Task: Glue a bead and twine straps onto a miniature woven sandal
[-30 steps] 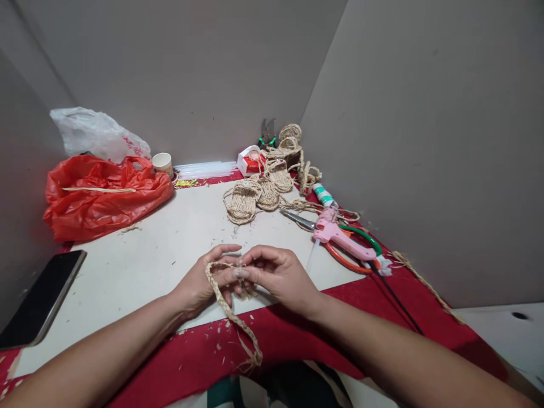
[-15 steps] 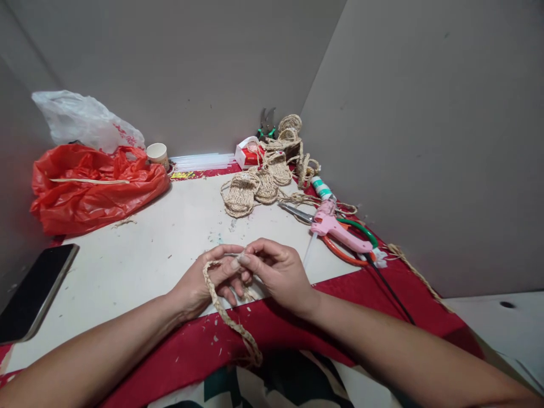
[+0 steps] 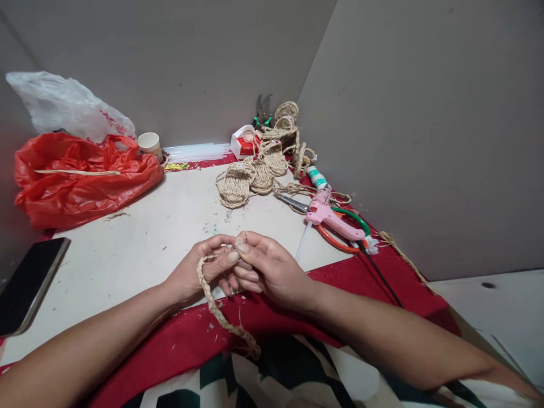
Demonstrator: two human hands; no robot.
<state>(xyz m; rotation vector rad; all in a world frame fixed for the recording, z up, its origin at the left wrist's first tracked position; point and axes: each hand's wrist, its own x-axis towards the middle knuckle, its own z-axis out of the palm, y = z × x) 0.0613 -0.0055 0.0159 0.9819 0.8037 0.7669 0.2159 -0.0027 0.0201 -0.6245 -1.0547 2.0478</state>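
Note:
A braided straw cord [image 3: 217, 310] runs out of my left hand [image 3: 206, 263] and hangs over the table's front edge toward my lap. My left thumb and fingers are closed around its upper end. Against the left fingertips, my right hand [image 3: 272, 266] is pinched, thumb against forefinger. What lies between the right fingertips is too small and covered to make out clearly; it seems to be at the cord's end. Both hands touch each other above the near edge of the white board [image 3: 140, 249].
Woven straw slippers [image 3: 236, 187] lie at the back. To the right are a pink glue gun [image 3: 329, 218], scissors [image 3: 293, 203] and a spool [image 3: 317, 177]. A red plastic bag [image 3: 85, 192], paper cup [image 3: 149, 144], glue sticks [image 3: 195, 152] and phone [image 3: 32, 286] stand leftward. Pruning shears [image 3: 262, 113] lean at the wall.
The view has shifted slightly, so everything sits a little higher and further left. My right fingers have curled in closer against the left fingertips.

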